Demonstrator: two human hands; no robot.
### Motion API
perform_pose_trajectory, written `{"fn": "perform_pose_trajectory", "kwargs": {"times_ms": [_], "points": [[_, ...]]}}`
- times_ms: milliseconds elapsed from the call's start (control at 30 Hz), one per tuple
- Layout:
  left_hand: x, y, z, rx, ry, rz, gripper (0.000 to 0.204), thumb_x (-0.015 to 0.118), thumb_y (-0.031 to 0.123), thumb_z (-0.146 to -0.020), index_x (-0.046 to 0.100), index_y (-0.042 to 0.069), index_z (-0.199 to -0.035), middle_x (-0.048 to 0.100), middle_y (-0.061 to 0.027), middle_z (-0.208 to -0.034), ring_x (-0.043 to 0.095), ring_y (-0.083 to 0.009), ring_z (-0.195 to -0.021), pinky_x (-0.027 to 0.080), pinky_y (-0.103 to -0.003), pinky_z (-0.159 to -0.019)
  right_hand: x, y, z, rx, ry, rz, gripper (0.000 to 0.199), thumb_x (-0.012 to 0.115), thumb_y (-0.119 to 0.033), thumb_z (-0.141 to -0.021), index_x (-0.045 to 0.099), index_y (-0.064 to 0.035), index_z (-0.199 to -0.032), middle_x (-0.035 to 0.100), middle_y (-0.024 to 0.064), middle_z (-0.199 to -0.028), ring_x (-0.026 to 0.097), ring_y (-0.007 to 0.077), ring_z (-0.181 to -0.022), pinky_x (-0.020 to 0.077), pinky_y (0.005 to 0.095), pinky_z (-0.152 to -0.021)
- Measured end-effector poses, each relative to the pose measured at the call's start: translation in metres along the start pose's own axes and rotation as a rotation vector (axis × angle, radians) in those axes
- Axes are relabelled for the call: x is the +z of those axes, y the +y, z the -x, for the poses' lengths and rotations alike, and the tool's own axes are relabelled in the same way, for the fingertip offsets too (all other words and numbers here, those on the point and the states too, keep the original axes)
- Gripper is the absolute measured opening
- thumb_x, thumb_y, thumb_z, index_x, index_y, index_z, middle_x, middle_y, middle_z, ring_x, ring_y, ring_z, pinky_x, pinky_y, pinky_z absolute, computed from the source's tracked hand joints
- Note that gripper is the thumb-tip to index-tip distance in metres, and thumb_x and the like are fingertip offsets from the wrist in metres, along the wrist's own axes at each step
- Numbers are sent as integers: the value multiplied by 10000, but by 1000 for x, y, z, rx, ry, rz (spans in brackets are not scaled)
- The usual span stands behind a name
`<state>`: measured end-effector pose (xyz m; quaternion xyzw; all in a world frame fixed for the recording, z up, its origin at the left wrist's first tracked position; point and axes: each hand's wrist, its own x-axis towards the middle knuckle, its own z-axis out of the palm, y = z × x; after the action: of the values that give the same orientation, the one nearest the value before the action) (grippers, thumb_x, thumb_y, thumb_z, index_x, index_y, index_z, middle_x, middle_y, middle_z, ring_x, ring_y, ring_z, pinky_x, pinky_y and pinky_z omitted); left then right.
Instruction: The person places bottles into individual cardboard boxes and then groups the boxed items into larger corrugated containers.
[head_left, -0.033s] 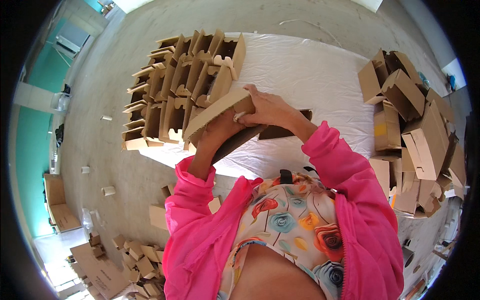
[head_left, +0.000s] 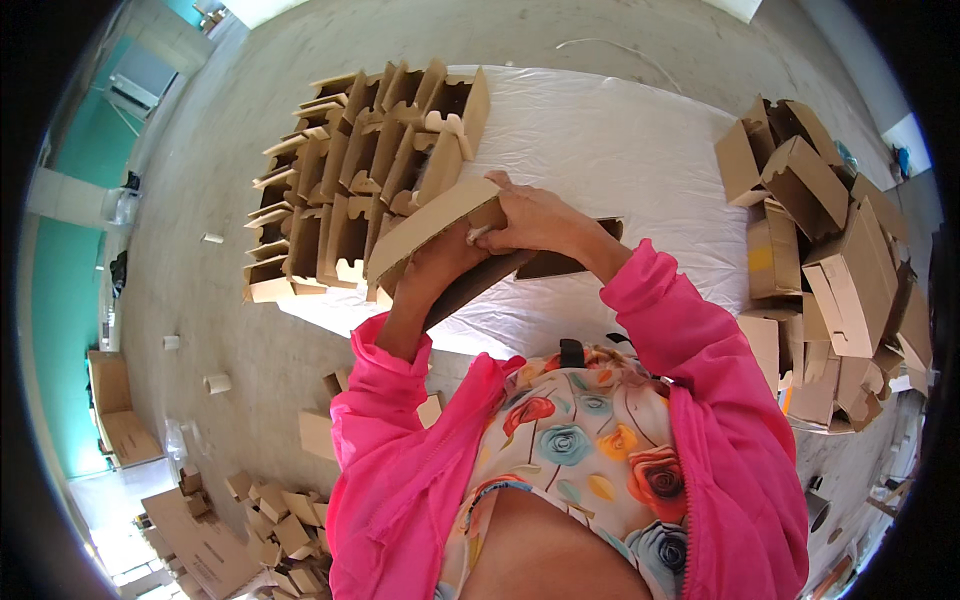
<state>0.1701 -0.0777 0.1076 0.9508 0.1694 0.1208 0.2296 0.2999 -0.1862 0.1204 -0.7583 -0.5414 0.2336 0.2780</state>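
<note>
I hold a brown cardboard box [head_left: 425, 228] above the near edge of a white-covered table [head_left: 620, 140]. My left hand [head_left: 440, 268] grips it from below, partly hidden behind the top panel. At the box's right end, my right hand [head_left: 535, 220] presses on the top flap. A dark flap of the same box [head_left: 580, 262] sticks out to the right under my right wrist. Both arms wear pink sleeves.
Rows of folded open cardboard boxes [head_left: 350, 180] stand on the table's left part, just beyond my hands. A loose pile of cardboard boxes [head_left: 830, 250] lies at the right. Flat cardboard pieces [head_left: 220, 530] and small rolls [head_left: 215, 383] lie on the concrete floor at the left.
</note>
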Motion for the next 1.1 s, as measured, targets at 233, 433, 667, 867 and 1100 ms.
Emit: {"fn": "perform_pose_trajectory", "kwargs": {"times_ms": [233, 433, 667, 867, 1100], "points": [[-12, 10, -3, 7, -152, 291, 609, 630, 245, -666, 402, 50, -1196, 472, -159, -1127, 443, -266, -1068, 326, -358, -907, -2, 9, 15, -100, 141, -199, 465, 521, -168, -705, 416, 60, -1097, 581, 216, -730, 569, 348, -697, 454, 358, -668], [5, 32, -17, 179, -262, 716, 556, 611, 54, -606, 437, 42, -1134, 508, -89, -1002, 462, -160, -930, 364, -264, -821, -11, 50, 29, -70, 312, -25, 197, 479, -120, -743, 541, 34, -847, 571, 223, -721, 559, 349, -662, 447, 374, -618], [-19, 110, -22, 344, 65, 1237, 640, 647, 177, -699, 308, 89, -1235, 491, -99, -1049, 509, -235, -941, 410, -406, -862, -64, 99, 82, 249, 640, 285, 106, 512, -109, -709, 577, -35, -672, 575, 186, -666, 573, 343, -629, 458, 414, -580], [-27, 125, -54, 61, 373, 1567, 622, 589, 259, -764, 273, 79, -1268, 456, -103, -1109, 509, -244, -933, 417, -399, -853, -189, 192, 242, 815, 887, 1006, 169, 528, -208, -774, 568, -91, -659, 521, 67, -561, 508, 171, -496, 394, 312, -420], [42, 83, -47, -76, 126, 1372, 596, 513, 35, -746, 245, 68, -1277, 444, -85, -1051, 486, -172, -909, 441, -298, -747, -277, 258, 488, 1092, 1404, 1299, 364, 457, -312, -824, 440, -57, -1083, 501, 149, -1016, 500, 309, -930, 436, 403, -742]]}}
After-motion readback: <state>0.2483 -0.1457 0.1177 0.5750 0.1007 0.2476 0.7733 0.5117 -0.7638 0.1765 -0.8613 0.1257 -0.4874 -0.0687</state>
